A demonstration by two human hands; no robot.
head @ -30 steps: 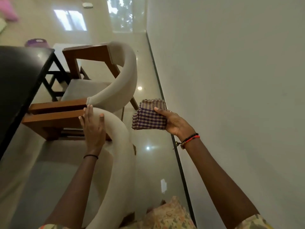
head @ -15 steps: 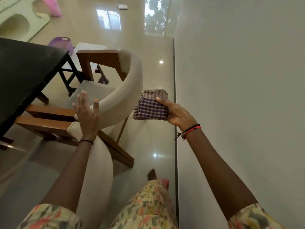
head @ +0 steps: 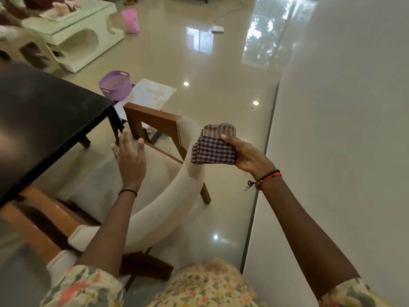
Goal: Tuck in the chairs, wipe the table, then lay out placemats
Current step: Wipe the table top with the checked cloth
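I see the chair (head: 190,173) facing the black table (head: 44,120), just off its corner. My left hand (head: 130,160), on a chair back half a second ago, now hovers over this chair's seat, fingers straight, holding nothing. Just right of the chair's backrest, my right hand (head: 250,156) still pinches the folded checked cloth (head: 213,149).

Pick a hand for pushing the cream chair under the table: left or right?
Left. The left hand is open and free, over the chair on the table side; the right hand holds the folded checked cloth.
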